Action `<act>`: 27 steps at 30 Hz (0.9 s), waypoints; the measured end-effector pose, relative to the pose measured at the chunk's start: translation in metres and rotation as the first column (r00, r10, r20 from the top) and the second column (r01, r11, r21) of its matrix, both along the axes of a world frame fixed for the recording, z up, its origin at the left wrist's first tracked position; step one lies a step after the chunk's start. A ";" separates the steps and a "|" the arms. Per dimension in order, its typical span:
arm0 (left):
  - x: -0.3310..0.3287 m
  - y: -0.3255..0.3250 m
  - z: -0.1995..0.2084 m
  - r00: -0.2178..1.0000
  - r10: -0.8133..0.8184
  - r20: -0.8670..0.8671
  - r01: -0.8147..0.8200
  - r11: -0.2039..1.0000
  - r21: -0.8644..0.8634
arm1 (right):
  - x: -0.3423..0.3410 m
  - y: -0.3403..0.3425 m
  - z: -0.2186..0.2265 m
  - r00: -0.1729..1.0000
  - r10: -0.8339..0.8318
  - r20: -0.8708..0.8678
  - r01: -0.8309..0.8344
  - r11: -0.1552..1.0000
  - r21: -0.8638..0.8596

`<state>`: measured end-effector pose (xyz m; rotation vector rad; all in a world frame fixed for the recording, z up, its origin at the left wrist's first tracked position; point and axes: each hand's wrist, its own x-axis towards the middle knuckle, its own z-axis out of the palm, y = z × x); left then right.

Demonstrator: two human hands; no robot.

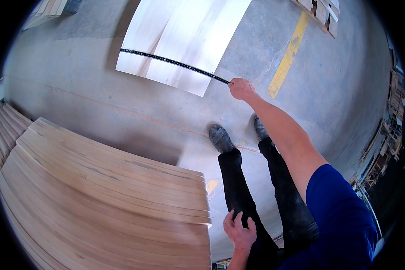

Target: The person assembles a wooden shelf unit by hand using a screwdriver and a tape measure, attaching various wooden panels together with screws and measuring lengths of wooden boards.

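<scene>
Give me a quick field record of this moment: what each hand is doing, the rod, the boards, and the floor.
right hand: arm stretched forward, gripping the near end of the long thin black rod
rod: spans across the pale wooden panels lying on the floor
left hand: resting on the person's own left thigh in black trousers
stack of curved light wooden boards: on the person's left, untouched
floor: grey concrete with a yellow painted stripe

**A woodworking shop floor**

Pale boards are lying in a tall stack (108,198) at the left, and a wide light panel (180,36) is resting on the bare concrete floor (76,81) — a yellow painted line (288,56) is running across it, with timber racks (387,148) crowding the right edge.
</scene>
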<state>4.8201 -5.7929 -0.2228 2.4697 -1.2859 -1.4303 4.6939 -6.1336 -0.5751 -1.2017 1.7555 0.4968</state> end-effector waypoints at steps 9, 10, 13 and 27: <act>-0.001 0.001 -0.003 1.000 -0.019 -0.002 0.019 1.000 0.015 | -0.005 0.005 -0.005 1.000 -0.003 -0.006 0.003 1.000 0.014; -0.001 0.001 -0.002 1.000 -0.016 0.000 0.016 1.000 0.012 | -0.004 0.004 -0.004 1.000 -0.004 -0.002 0.004 1.000 0.009; -0.002 -0.001 0.001 1.000 -0.006 0.009 0.006 1.000 0.002 | 0.000 0.001 -0.001 1.000 -0.003 -0.003 0.003 1.000 -0.008; -0.023 -0.008 0.014 0.985 -0.113 0.131 0.126 0.987 -0.101 | -0.002 0.066 0.213 0.884 0.081 0.461 -0.062 0.996 -0.056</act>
